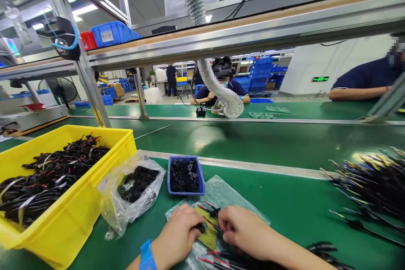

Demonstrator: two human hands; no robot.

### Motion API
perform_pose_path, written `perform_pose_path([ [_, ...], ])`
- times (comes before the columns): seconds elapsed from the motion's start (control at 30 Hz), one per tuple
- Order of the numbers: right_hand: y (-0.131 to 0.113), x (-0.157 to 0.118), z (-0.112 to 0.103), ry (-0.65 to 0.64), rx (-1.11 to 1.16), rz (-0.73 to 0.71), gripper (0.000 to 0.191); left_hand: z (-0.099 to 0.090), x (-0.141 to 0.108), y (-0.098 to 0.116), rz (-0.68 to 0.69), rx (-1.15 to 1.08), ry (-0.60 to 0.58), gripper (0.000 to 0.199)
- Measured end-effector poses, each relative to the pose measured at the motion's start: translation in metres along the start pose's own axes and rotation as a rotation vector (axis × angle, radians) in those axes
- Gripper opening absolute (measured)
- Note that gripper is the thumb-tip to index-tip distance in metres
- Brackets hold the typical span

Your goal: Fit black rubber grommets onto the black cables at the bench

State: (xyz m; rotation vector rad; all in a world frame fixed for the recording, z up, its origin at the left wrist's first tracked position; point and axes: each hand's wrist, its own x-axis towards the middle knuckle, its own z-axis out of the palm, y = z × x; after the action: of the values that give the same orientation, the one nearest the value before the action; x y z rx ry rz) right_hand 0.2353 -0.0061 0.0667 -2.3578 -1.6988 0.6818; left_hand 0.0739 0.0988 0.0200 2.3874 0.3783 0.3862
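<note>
My left hand [179,233], with a blue band at the wrist, is closed on a small black part [200,228] over a yellowish flat board [209,242]. Beside it my right hand [242,228] pinches a black cable [215,226] whose thin end lies across the board. Another cable end [211,209] with red and black leads rests at the board's far edge. More black cables [221,260] with red-tipped leads lie below the hands. Under all this is a clear plastic sheet [232,194]. The fingertips partly hide what they grip.
A small blue-purple bin [186,194] of black parts stands ahead, beside an open plastic bag [115,215] of similar parts. The large yellow crate [85,206] at left holds bundled cables. Stripped cables [367,185] pile up at right. A flexible duct [232,105] hangs near a co-worker.
</note>
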Motion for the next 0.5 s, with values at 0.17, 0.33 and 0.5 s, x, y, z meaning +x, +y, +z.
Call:
perform_pose_path([
  [0.17,-0.001,-0.006,-0.005,0.012,0.047,-0.015,0.013,-0.001,0.006,0.000,-0.137,-0.260,0.021,0.027],
  [0.33,-0.002,-0.011,-0.009,0.013,0.067,-0.042,0.014,0.004,0.014,-0.006,-0.370,-0.957,0.099,0.030],
  [0.5,-0.002,-0.013,-0.009,0.018,0.099,-0.029,0.012,0.006,0.014,-0.003,-0.522,-1.217,0.119,0.041],
])
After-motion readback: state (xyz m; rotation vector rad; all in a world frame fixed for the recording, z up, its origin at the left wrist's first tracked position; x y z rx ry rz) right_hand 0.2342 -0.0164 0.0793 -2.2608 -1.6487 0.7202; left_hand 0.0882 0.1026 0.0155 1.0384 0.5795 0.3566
